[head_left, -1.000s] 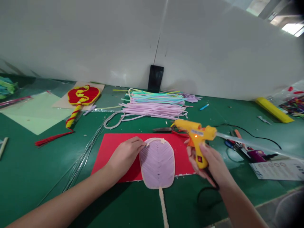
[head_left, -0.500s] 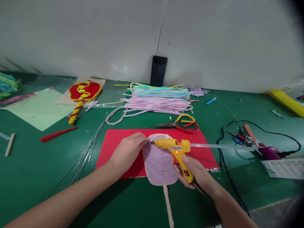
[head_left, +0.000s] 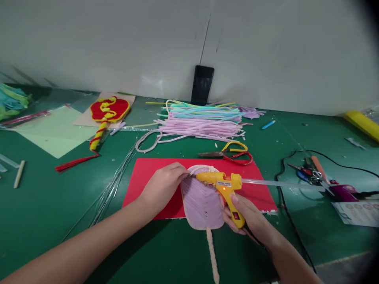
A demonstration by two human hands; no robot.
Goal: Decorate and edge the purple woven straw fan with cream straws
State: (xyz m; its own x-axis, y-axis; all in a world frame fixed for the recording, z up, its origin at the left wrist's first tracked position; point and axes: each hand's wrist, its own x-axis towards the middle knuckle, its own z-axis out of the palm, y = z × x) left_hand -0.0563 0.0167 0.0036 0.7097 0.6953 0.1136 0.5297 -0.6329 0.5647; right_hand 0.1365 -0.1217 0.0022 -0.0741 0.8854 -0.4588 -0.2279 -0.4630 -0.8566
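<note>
A lilac fan [head_left: 203,205] with a cream border lies partly on a red sheet [head_left: 142,185]; its twisted cream handle [head_left: 212,256] points toward me. My left hand [head_left: 167,183] is closed in a pinch at the fan's upper left edge, on the end of a pale pipe cleaner [head_left: 204,168] that curves along the top rim. In my right hand [head_left: 247,215] is a yellow hot glue gun [head_left: 229,187], its light lit and a clear glue stick [head_left: 272,182] sticking out behind. The nozzle is close to my left fingertips; whether it touches the fan is hidden.
Scissors [head_left: 227,154] lie just behind the red sheet. Beyond are pastel pipe cleaners [head_left: 201,122] and a phone [head_left: 203,85] against the wall. A red-and-yellow fan [head_left: 109,109] and wires [head_left: 115,183] are at left. A black cord [head_left: 286,209] runs along the right.
The whole view has shifted slightly, so things appear a little farther right. Both hands and the glue gun keep nearly the same place against the fan.
</note>
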